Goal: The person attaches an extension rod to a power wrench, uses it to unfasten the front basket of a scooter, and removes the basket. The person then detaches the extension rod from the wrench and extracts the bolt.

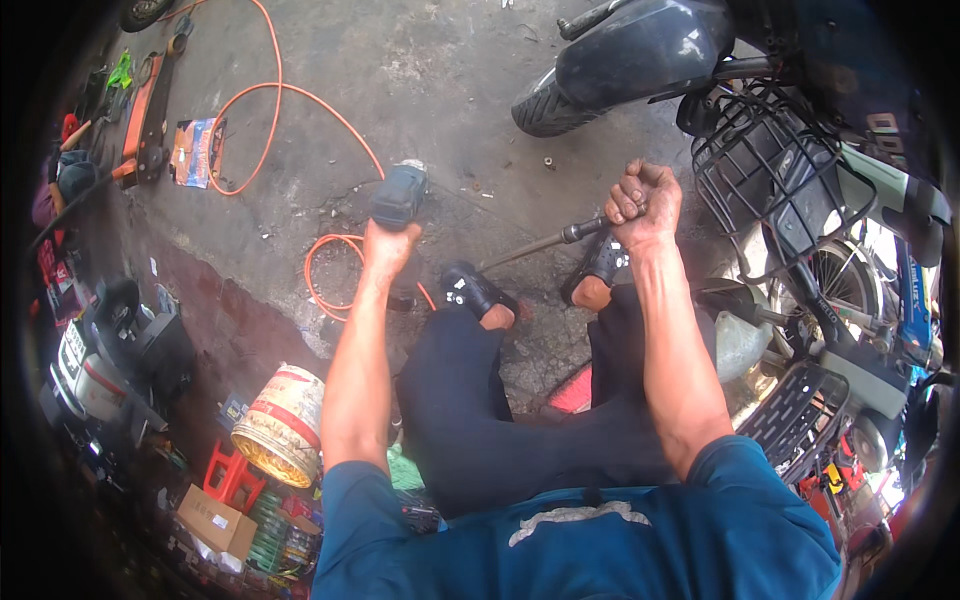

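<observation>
My left hand is closed around the grip of a dark cordless power tool, whose battery end faces up toward me. In my right hand is the upper end of a long metal bar with a thicker dark collar. The bar slants down to the left, its lower end near the black clog on my left foot. Another black clog is below my right hand. What the tool's front end faces is hidden.
An orange air hose loops over the concrete floor at left, near an orange floor jack. Motorcycle parts with a tyre and a black wire basket stand at right. A dirty bucket stands lower left. Another person is at far left.
</observation>
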`<state>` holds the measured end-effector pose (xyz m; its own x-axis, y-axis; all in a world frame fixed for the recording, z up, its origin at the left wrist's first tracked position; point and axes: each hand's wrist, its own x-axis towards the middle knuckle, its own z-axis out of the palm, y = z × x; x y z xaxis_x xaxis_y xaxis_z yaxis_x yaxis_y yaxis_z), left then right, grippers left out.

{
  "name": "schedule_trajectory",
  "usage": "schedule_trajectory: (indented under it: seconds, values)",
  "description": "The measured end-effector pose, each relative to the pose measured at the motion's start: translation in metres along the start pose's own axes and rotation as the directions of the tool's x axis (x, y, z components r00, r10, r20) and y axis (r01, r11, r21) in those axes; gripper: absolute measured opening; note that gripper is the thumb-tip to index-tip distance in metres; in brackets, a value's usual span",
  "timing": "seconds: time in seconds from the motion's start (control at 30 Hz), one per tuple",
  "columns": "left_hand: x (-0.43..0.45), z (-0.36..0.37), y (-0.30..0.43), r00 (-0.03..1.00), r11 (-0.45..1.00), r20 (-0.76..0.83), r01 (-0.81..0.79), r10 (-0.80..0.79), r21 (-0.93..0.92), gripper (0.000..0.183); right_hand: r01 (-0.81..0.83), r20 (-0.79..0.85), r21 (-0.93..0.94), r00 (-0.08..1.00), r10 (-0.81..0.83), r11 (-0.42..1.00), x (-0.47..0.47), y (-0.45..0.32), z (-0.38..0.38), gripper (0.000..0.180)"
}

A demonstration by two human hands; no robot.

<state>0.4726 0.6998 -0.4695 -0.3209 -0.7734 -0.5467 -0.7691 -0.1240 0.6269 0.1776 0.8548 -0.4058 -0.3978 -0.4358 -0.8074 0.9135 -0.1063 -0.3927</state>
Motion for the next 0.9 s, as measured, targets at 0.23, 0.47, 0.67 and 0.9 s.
schedule_trajectory:
  seconds: [0.23,0.47,0.67,0.9]
  values:
    - [0.116,0.036,-0.051,0.966,0.637,0.126,-0.243,0.224,0.732,0.031,-0.171,-0.079,0.249,0.977,0.196,0.953,0.144,0.070,-0.081,0.017]
    - [0.200,0.062,-0.128,0.846,0.255,0.257,-0.407,0.468,0.877,0.032,-0.137,0.026,0.399,0.990,0.138,0.907,0.241,0.144,-0.121,0.019]
    - [0.191,0.078,-0.151,0.828,0.420,0.110,-0.388,0.550,0.820,0.061,-0.234,0.281,0.346,0.950,0.138,0.909,0.268,0.155,-0.144,0.019]
    - [0.095,0.129,-0.153,0.578,0.505,0.400,-0.816,0.712,0.281,0.052,-0.190,0.295,0.318,0.951,0.094,0.929,0.261,0.154,-0.139,0.017]
